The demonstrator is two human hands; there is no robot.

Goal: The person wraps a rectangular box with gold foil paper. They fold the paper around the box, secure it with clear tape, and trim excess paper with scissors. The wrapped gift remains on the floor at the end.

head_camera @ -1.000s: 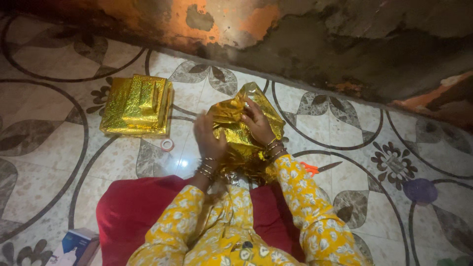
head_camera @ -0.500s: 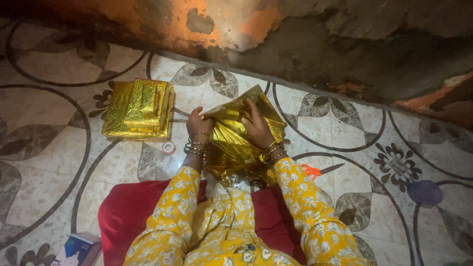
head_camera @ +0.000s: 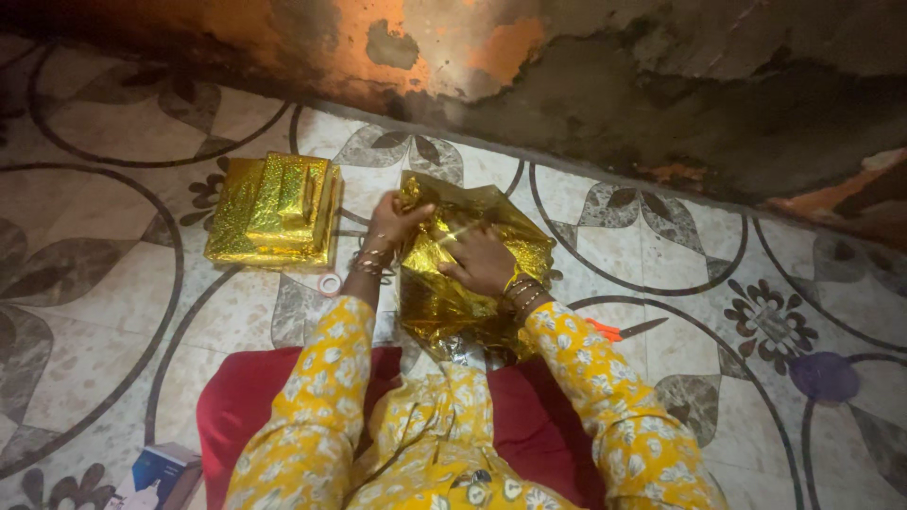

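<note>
Head view: gold foil being folded over a parcel on the floor

Landmark: the gold-foil parcel [head_camera: 472, 274], lying on the patterned floor tiles [head_camera: 113, 293] just in front of the person's lap. Far to its lower left, a blue-and-white carton [head_camera: 156, 475] sits at the edge of a red cushion [head_camera: 255, 401]. Left of the parcel stands a stack of finished gold-wrapped boxes [head_camera: 274, 210], flat and rectangular, smaller on larger. Between that stack and the parcel lies a small roll of clear tape [head_camera: 329, 283].

The left hand [head_camera: 392, 225] pinches the foil at the parcel's upper left corner, fingers closed on the sheet. The right hand [head_camera: 477, 263] presses flat on the parcel's top, fingers spread, pinning the fold rather than gripping. By my reading the step is creasing a flap; securing it would call for the tape while one hand holds it down. Right of the parcel, orange-handled scissors [head_camera: 619, 330] lie on the tiles.
</note>
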